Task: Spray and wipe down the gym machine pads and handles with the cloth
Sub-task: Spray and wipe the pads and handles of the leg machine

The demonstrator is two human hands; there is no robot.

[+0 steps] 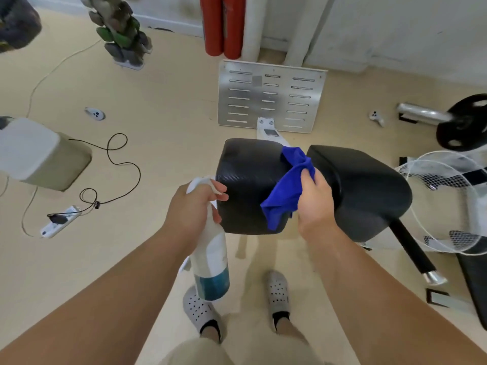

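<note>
Now the left hand (193,204) is gripping the spray bottle (210,262) just left of the left pad (247,180), while the right hand's (315,204) fingers are pinching the blue cloth (286,191) draped over that pad's right edge.

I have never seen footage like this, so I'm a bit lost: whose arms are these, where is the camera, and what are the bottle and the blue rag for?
No robot here: a person wears a wide-angle camera on the head, so you look down along their own arms to their shoes. The left hand grips a spray bottle near its top, with fingers at the trigger. The right hand holds a blue cloth draped over the edge of the near black pad, next to a second pad. Both pads belong to a gym machine being cleaned. Beyond them sits a slotted metal footplate. On the floor at left lies a power strip with cables, and a weight plate shows at right.
</note>
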